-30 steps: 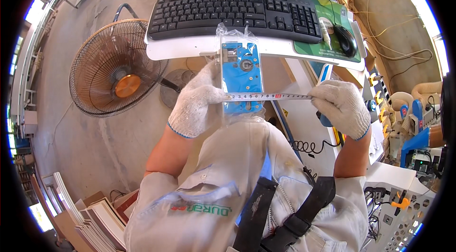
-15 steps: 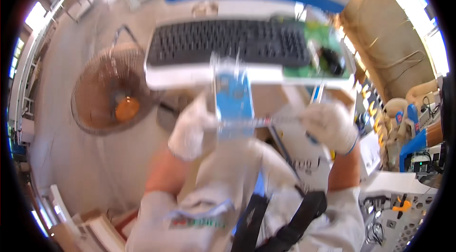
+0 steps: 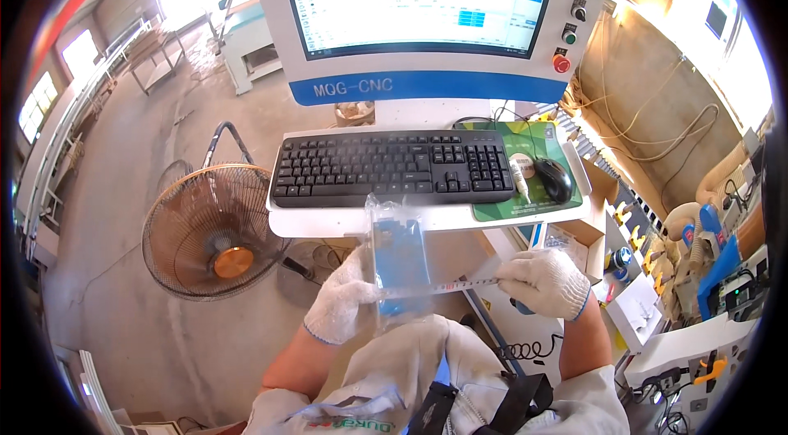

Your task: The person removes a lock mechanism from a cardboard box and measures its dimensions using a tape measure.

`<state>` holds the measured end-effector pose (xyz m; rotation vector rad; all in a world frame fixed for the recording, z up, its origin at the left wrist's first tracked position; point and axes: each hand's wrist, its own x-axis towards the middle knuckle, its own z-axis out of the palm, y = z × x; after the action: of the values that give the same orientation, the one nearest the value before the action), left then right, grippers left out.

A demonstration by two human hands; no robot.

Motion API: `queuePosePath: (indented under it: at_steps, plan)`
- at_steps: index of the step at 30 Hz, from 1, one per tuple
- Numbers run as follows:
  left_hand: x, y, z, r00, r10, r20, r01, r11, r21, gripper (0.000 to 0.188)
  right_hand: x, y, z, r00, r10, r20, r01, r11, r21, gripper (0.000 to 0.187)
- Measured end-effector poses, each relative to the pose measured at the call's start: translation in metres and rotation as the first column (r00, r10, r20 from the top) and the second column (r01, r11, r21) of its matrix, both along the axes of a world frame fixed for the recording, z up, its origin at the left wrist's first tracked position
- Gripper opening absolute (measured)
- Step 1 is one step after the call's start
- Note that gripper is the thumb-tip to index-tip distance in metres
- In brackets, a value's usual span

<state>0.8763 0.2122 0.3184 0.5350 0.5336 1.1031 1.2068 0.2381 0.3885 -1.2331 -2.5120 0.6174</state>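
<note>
My left hand [image 3: 341, 302], in a white knitted glove, grips the left edge of a flat blue rectangular piece in clear plastic wrap [image 3: 400, 250]. The wrap sticks out past its top end. Across the lower part of this piece runs a tape measure's pale blade [image 3: 466, 284], level and drawn out to the right. My gloved right hand [image 3: 548, 281] is closed on the tape measure at the other end; a bit of dark blue shows under its fingers. How the left fingers meet the blade's end is hard to make out.
Just beyond my hands, a white shelf [image 3: 361, 224] carries a black keyboard [image 3: 394, 166] and a mouse [image 3: 555, 180] on a green mat [image 3: 497, 209]. Above stands a machine console [image 3: 427, 78] with a lit screen. A caged fan [image 3: 212, 230] is at left, an open carton [image 3: 584, 240] at right.
The view has tilted up and sharpened, so the screen shows more and my hands sit lower in it. Both hands keep their hold on the wrapped piece and the tape measure.
</note>
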Motion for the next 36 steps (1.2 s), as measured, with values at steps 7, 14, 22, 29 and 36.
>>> queuePosePath:
  at_steps: [7,14,22,29,36]
  plan:
    - [0.005,-0.004,0.008,0.999,0.018,-0.039,-0.018,1.000,-0.011,0.088,0.003,-0.001,-0.001,1.000,0.001,0.019,-0.001,1.000,-0.010,0.017]
    - [0.005,-0.004,0.009,0.997,0.036,-0.067,-0.036,0.999,0.005,0.088,0.003,0.000,-0.002,1.000,0.005,0.011,-0.005,1.000,-0.016,0.018]
    - [0.002,-0.004,0.013,0.998,-0.033,-0.057,0.033,0.999,-0.003,0.085,0.004,0.000,0.000,0.999,-0.004,0.032,0.005,0.999,-0.032,0.018]
    - [0.001,-0.007,0.015,0.999,-0.037,-0.034,0.038,0.999,0.034,0.081,0.003,0.001,-0.003,1.000,0.005,0.005,-0.005,0.999,-0.032,0.019]
    - [0.018,-0.016,0.021,0.978,-0.088,-0.190,0.113,0.986,0.122,0.078,-0.037,-0.014,-0.005,0.980,0.037,-0.198,-0.080,0.973,-0.215,0.021]
